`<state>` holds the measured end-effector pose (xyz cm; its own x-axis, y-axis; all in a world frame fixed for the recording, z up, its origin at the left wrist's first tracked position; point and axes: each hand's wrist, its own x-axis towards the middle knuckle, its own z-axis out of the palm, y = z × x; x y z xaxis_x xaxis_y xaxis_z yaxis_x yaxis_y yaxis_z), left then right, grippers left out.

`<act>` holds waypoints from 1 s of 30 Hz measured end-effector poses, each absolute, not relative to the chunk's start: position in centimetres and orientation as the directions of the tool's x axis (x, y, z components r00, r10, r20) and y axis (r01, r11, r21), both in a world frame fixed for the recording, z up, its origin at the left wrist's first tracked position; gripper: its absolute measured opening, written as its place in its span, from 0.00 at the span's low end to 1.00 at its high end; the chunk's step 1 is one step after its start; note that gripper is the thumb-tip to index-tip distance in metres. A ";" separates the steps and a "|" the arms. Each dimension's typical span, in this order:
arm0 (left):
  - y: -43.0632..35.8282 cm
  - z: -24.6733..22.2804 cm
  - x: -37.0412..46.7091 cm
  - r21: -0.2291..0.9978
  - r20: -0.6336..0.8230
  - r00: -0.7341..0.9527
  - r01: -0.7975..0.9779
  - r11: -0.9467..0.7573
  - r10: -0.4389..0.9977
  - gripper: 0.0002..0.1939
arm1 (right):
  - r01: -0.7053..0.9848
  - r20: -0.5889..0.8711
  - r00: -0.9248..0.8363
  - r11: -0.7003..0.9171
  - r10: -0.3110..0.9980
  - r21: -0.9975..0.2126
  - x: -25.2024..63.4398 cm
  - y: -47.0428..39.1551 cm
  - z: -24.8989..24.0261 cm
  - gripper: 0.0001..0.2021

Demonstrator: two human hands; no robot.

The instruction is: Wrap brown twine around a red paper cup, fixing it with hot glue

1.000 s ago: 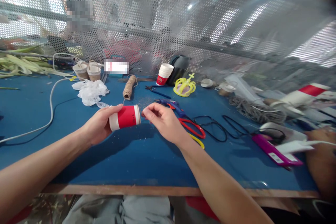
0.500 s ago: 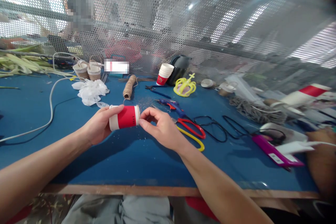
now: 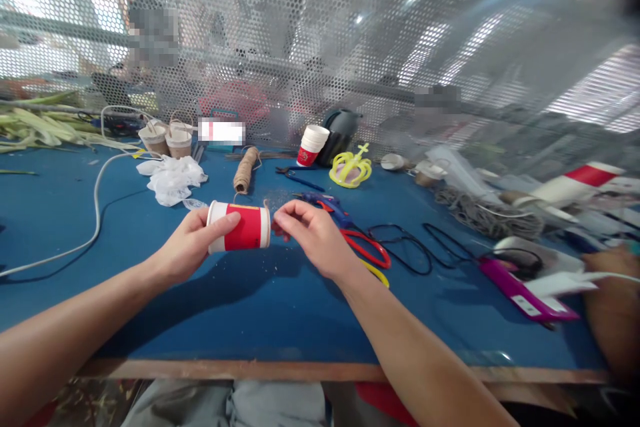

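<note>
My left hand (image 3: pixel 193 240) is wrapped round a red and white paper cup (image 3: pixel 245 227), which lies on its side in the air above the table. Its open rim points left and its base points right. A thin bit of twine (image 3: pixel 267 204) shows at the base end. Just right of the base is my right hand (image 3: pixel 313 230), thumb and fingers pinched together; what they hold, if anything, is too small to make out. Behind the cup lies a roll of brown twine (image 3: pixel 246 170), a strand trailing from it towards the cup.
On the blue table (image 3: pixel 240 320) lie a glue gun (image 3: pixel 334 208), scissors with red and yellow handles (image 3: pixel 367 248), pliers (image 3: pixel 300 177) and a white plastic bag (image 3: pixel 173 179). Stacked cups (image 3: pixel 313 145), a yellow crown (image 3: pixel 351 168) and a purple power strip (image 3: pixel 525 290) are further off.
My right hand has drawn slightly away from the cup's base, opening a small gap. My left hand has turned the cup a little, its thumb now further over the red band.
</note>
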<state>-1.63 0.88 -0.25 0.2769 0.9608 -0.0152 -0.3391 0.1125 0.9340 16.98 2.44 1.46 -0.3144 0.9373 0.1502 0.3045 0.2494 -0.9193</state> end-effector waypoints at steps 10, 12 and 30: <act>0.2 -0.1 -1.9 0.965 0.192 0.395 0.090 -0.246 0.898 0.09 | -0.077 -0.122 -0.362 -0.160 0.924 -0.984 16.9 2.9 1.4 0.07; 0.3 -0.1 -1.9 0.977 0.161 0.401 0.067 -0.204 0.902 0.09 | -0.101 -0.150 -0.364 -0.199 0.919 -0.975 16.9 2.9 1.4 0.07; 0.9 0.3 -0.5 0.929 -0.170 0.352 -0.253 0.268 0.921 0.09 | 0.380 0.351 -0.405 0.505 0.844 -0.775 16.7 2.1 1.8 0.05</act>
<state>-0.46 0.87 0.27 0.3519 0.9205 -0.1696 -0.2535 0.2681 0.9294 16.66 2.12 1.83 -0.4054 0.8441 0.3510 0.3799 0.5048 -0.7751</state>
